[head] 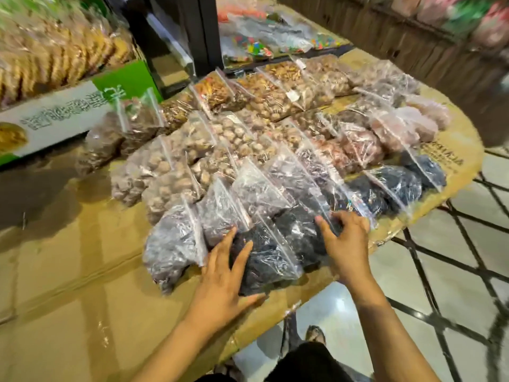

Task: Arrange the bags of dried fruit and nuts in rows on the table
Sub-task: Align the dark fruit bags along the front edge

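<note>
Several clear zip bags of dried fruit and nuts lie in slanted, overlapping rows on the cardboard-covered table (68,271). The nearest row holds dark fruit; a black-fruit bag (265,260) sits at the front edge. My left hand (224,282) rests flat on that bag's left side, fingers spread. My right hand (344,241) presses on the neighbouring dark bag (300,232), fingers curled over its top. Behind them lie brown nut bags (170,186), pink fruit bags (396,130) and golden nut bags (270,95).
A green and white carton (63,114) holding biscuit packs stands at the back left. A dark pillar (181,31) rises behind the table. Bags of colourful sweets (256,48) lie farther back. Tiled floor (440,271) shows at the right, past the table's rounded edge.
</note>
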Demonstrator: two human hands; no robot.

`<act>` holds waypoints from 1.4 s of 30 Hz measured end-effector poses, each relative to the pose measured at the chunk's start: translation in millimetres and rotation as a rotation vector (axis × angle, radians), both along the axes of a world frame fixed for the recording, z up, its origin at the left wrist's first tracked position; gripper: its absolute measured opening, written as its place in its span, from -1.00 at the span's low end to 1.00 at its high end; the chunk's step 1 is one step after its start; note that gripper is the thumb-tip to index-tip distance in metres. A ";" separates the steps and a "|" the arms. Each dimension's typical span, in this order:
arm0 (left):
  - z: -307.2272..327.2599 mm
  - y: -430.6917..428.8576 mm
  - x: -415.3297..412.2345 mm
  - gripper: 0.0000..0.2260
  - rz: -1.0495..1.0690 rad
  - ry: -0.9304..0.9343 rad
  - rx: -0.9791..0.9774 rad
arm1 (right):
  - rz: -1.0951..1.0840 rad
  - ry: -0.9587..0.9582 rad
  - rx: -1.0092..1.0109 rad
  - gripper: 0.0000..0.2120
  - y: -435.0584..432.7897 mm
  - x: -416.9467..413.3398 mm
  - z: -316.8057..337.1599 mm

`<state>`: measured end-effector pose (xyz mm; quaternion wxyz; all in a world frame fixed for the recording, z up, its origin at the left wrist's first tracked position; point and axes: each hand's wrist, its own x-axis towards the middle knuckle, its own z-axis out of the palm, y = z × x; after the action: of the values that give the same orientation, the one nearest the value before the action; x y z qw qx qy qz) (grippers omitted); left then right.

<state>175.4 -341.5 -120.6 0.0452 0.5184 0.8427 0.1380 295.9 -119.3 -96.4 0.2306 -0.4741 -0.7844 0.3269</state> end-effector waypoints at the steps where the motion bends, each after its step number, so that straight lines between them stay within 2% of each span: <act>1: -0.4 0.8 -0.8 -0.14 -0.001 -0.015 -0.003 | -0.002 0.054 -0.038 -0.83 -1.3 -0.8 -0.4; 2: -2.0 1.2 -1.6 -0.14 0.000 -0.023 -0.010 | 0.000 0.101 -0.070 -0.90 -2.7 -2.1 -0.3; 5: -6.2 0.6 -4.3 -0.14 -0.036 -0.066 0.010 | 0.004 0.168 -0.082 -0.82 -3.5 -7.1 -0.5; 8: -12.0 -3.2 -4.9 -0.21 -0.065 -0.104 0.120 | 0.001 0.241 -0.098 -0.80 -0.5 -11.1 -1.4; 12: -10.4 3.4 15.6 -0.29 0.010 -0.089 0.249 | -0.032 0.317 -0.109 -0.79 -5.6 -15.4 -3.9; 15: -14.0 15.7 28.5 -0.25 0.051 -0.013 0.234 | -0.079 0.319 -0.080 -0.83 -12.6 -18.4 -5.7; 18: -21.7 18.1 28.8 -0.10 0.059 0.054 0.188 | -0.090 0.302 -0.056 -0.85 -14.5 -19.0 -7.0; 22: -15.7 17.1 25.5 -0.25 0.048 0.050 0.107 | -0.083 0.255 -0.047 -0.87 -14.6 -14.3 -3.6; 24: -11.2 13.3 24.2 -0.20 0.022 0.065 0.091 | -0.060 0.211 -0.024 -0.91 -14.5 -14.2 0.0; 25: -7.6 10.4 23.2 -0.18 0.006 0.081 0.117 | -0.054 0.192 -0.010 -0.96 -14.2 -14.2 2.1; 29: 22.0 -8.0 7.2 -0.19 0.049 0.087 0.351 | -0.076 0.183 0.104 -0.70 -13.3 -18.5 25.6; 31: 36.1 -21.7 -10.2 -0.22 0.123 0.076 0.461 | -0.010 0.194 0.227 -0.72 -21.7 -26.1 42.7; 33: 41.4 -37.3 -34.9 -0.24 0.183 0.039 0.515 | 0.120 0.185 0.263 -0.72 -36.9 -40.9 54.3; 35: 36.3 -52.7 -65.6 -0.16 0.218 0.006 0.437 | 0.260 0.082 0.213 -0.67 -55.9 -62.1 59.7; 37: 22.7 -68.6 -96.0 -0.04 0.232 -0.060 0.271 | 0.336 -0.078 0.152 -0.59 -74.9 -90.6 58.0; 40: 4.1 -88.7 -126.8 0.11 0.216 -0.213 0.085 | 0.309 -0.238 0.122 -0.61 -103.1 -133.4 52.9; 42: -2.6 -94.6 -138.6 0.17 0.171 -0.285 0.030 | 0.227 -0.266 0.132 -0.68 -115.3 -152.1 49.0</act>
<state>36.8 -436.1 -123.2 0.1447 0.4207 0.8665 0.2263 143.7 -234.6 -47.5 0.1173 -0.4055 -0.8761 0.2330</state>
